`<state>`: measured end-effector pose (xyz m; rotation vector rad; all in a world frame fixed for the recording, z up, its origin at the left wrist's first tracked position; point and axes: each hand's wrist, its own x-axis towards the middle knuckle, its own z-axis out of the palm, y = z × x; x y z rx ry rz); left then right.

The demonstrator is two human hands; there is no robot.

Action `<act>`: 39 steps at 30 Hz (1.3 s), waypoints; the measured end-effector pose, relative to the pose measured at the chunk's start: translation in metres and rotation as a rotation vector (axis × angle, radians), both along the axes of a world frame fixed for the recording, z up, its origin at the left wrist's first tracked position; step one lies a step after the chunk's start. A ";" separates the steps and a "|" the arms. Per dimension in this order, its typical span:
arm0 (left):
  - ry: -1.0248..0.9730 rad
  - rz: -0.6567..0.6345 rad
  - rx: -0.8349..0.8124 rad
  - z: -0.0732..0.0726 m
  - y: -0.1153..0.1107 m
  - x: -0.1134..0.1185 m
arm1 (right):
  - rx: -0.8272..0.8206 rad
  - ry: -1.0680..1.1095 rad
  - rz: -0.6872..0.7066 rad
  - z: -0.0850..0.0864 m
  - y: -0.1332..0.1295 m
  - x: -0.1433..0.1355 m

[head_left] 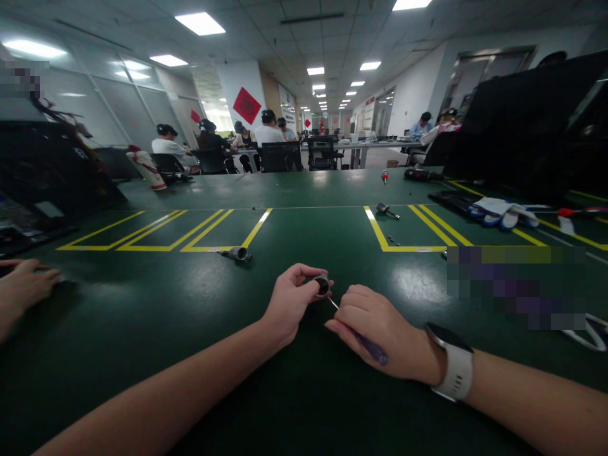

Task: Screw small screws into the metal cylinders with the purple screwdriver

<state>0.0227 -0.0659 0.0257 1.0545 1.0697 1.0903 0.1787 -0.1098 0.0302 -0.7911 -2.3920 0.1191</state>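
Over the green table [228,380], my left hand [287,304] grips a small round metal part [323,286] with a dark hollow opening. My right hand [375,326], with a watch on its wrist, is closed around a screwdriver [373,350] with a purple see-through handle. The thin shaft points at the lower right side of the metal part; whether its tip sits in a screw is too small to tell. A second metal piece with a round open end [240,254] lies ahead and to the left. Several tiny dark pieces [393,240] lie ahead and to the right.
Another person's hand [28,288] rests at the left edge. Yellow tape [204,249] marks boxes on the table. A small metal part [388,210], white-blue gloves [503,212] and a red-tipped tool [384,176] lie farther right. Dark screens flank the table; people sit beyond.
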 end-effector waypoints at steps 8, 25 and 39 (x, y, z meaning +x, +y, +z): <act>0.024 -0.010 -0.014 0.001 0.000 0.000 | -0.045 0.031 0.000 -0.001 0.000 -0.001; -0.031 0.003 -0.035 -0.001 0.009 -0.008 | -0.944 1.083 -0.398 -0.013 0.041 0.029; -0.021 -0.023 -0.005 -0.001 0.008 -0.009 | -0.538 0.425 -0.455 -0.007 0.029 0.022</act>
